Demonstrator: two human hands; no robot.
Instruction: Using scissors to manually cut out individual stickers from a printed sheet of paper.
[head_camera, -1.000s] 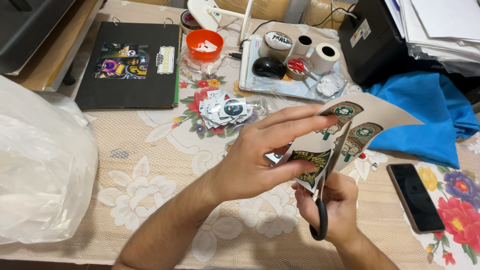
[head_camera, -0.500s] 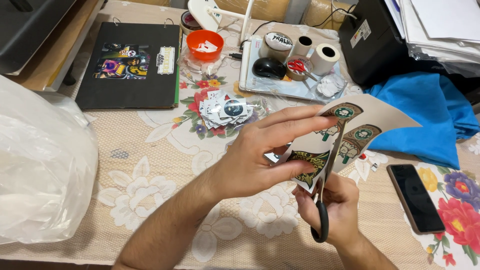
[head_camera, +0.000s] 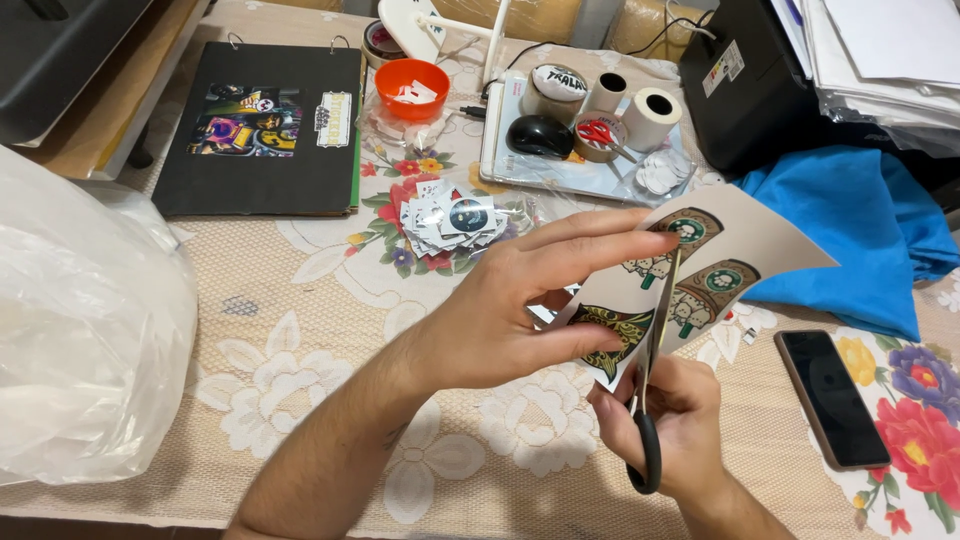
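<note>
Now the left hand (head_camera: 500, 310) is up over the tabletop (head_camera: 300, 320), fingers stretched long and thumb tucked beneath, pinching a printed sticker sheet (head_camera: 740, 250) by its near edge; the sheet fans up and to the right, green and brown badge designs showing on it; underneath, the right hand (head_camera: 670, 420) is curled closed around the black handles of a pair of scissors (head_camera: 650, 400), blades pointing up and running into the sheet between the printed designs; the sheet is held in the air above a floral lace cloth, well off the surface; just beyond the left hand's fingertips lies a heap of small cut-out stickers (head_camera: 450, 220); further back sits an orange bowl (head_camera: 412, 85) and a black binder (head_camera: 265, 130) lying flat; a tray holds tape rolls (head_camera: 650, 115) and a black mouse (head_camera: 540, 135); off to the right, a dark phone (head_camera: 830, 400) lies face up near a blue cloth (head_camera: 850, 240); a big white plastic bag (head_camera: 80, 330) bulges at the left edge.
</note>
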